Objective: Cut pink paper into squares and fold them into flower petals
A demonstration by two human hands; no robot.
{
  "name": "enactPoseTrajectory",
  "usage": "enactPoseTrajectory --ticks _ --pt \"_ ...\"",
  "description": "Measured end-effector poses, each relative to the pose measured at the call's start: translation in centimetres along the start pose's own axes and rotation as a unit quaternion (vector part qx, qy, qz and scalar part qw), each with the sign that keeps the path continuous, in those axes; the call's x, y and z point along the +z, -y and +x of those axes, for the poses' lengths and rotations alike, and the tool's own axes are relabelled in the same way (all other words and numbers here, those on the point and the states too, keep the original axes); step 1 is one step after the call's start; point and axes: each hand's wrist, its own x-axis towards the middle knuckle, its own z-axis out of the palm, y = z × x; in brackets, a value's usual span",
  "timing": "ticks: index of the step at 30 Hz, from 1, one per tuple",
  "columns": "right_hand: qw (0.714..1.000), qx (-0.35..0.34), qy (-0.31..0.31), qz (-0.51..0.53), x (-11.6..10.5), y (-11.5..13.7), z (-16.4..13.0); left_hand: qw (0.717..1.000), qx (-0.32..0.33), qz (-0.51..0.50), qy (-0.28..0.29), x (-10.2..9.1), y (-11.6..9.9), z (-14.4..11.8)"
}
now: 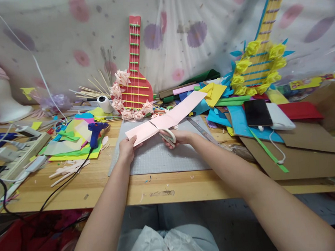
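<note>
My left hand (128, 148) pinches the near-left end of a long strip of pale pink paper (180, 111) above the grey cutting mat (159, 163). In my right hand (177, 137) is a pair of scissors (168, 135) with light handles, its blades across the paper partway along its length. A cut shows there, and the strip bends at that place, its far part slanting up to the right. Behind the paper stands a red paper guitar (135, 85) with pale pink paper flowers along its lower edge. A metal ruler (201, 129) lies on the mat, partly behind my right forearm.
Left of the mat are a blue glue gun (95, 133) on coloured sheets and a power strip (16, 164) with cables. To the right lie a black phone (257, 113), a white power bank (277, 116) and cardboard (297, 157). A yellow paper guitar (257, 64) stands behind.
</note>
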Motion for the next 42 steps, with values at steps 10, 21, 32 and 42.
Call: enactPoseTrajectory --ticks 10,21,32,42 --pt "1.0 -0.01 -0.004 -0.006 -0.6 0.5 1.4 1.0 0.002 0.014 0.003 0.0 0.1 0.0" --pt "0.998 -0.032 -0.025 -0.053 -0.8 0.1 -0.2 0.999 0.005 -0.036 -0.013 -0.4 -0.5 -0.3" --pt "0.802 -0.073 -0.183 -0.564 1.1 -0.1 -2.6 0.988 0.022 -0.151 -0.01 -1.6 -1.1 0.3" --pt "0.914 -0.209 -0.287 -0.194 2.6 -0.2 -0.1 0.993 0.1 -0.063 0.004 -0.9 1.4 0.6"
